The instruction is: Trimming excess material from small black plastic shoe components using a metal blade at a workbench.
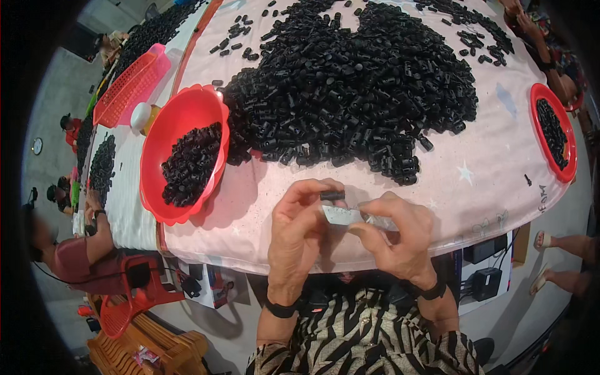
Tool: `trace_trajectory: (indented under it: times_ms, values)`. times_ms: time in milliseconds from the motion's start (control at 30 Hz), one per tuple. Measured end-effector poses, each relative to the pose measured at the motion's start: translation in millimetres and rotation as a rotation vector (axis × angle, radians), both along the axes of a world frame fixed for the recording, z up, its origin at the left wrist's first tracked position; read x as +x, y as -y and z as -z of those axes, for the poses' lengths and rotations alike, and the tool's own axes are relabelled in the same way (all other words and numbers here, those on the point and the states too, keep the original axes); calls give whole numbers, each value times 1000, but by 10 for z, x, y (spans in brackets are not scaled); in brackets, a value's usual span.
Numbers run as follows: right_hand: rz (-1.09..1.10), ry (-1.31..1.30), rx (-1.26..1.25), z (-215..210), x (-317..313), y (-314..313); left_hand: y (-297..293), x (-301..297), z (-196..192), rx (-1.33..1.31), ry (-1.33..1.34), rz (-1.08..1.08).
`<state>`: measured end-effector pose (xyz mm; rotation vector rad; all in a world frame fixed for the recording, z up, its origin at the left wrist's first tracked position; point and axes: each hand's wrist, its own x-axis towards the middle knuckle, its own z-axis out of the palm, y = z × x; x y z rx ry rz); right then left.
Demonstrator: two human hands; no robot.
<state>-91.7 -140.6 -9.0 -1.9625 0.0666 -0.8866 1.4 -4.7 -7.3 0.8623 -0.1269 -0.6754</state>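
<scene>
My left hand [297,219] pinches a small black plastic cylinder [332,195] by its fingertips, above the near part of the table. Close below the cylinder, a flat silvery blade [342,216] sticks out from my right hand [400,231]. The thumb and fingers of that hand are closed on it, and its tip reaches my left thumb. Whether the blade touches the cylinder, I cannot tell. Beyond both hands lies a large heap of similar black cylinders [356,81]. To the left, a red scalloped bowl [159,140] holds more small black parts [194,162].
A pink cloth [450,194] covers the table. Behind the red bowl stand a white-lidded jar [142,117] and a pink basket [128,84]. A red oval tray [565,172] with black parts sits at right. Other people work around the tables; a red chair [122,312] stands lower left.
</scene>
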Motion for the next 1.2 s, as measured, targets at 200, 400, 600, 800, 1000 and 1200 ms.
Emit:
trace_trajectory:
  times_ms: [200,400,600,800,1000,1200]
  values:
    - [-47,-15,-45,-42,-3,1,-52,28,19,-19,-142,44]
    - [-41,-1,-80,-26,-2,1,-26,42,-63,-23,-181,53]
    - [-15,20,-115,-10,10,-19,-101,28,32,-65,-110,128]
    - [40,24,-155,10,9,-28,-75,-3,-6,4,-100,84]
    - [49,11,-154,35,17,-27,-73,6,-1,-9,-115,89]
    - [57,-10,-169,23,18,-27,-77,3,28,-58,-99,116]
